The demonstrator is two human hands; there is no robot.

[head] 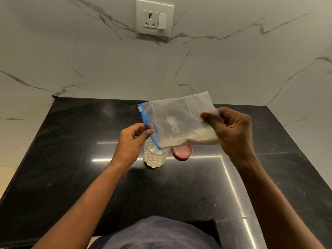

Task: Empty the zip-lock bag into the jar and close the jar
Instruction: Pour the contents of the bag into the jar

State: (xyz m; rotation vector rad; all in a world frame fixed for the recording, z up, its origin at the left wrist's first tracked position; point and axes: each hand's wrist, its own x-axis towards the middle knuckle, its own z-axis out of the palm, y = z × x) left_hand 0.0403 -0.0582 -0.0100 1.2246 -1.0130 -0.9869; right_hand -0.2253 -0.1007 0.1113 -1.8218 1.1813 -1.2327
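Tilting zip-lock bag [177, 121] over jar [156, 157].

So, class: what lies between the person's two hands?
In the head view, the zip-lock bag spans from the left hand to the right hand, above the jar.

We held the bag [179, 121] above the counter [71, 177], our left hand [132, 142] at its lower end, our right hand [231, 130] at its raised end. The jar [156, 157] stood under the lower end, the lid [182, 152] just right of it. A socket [154, 17] sat on the wall behind.
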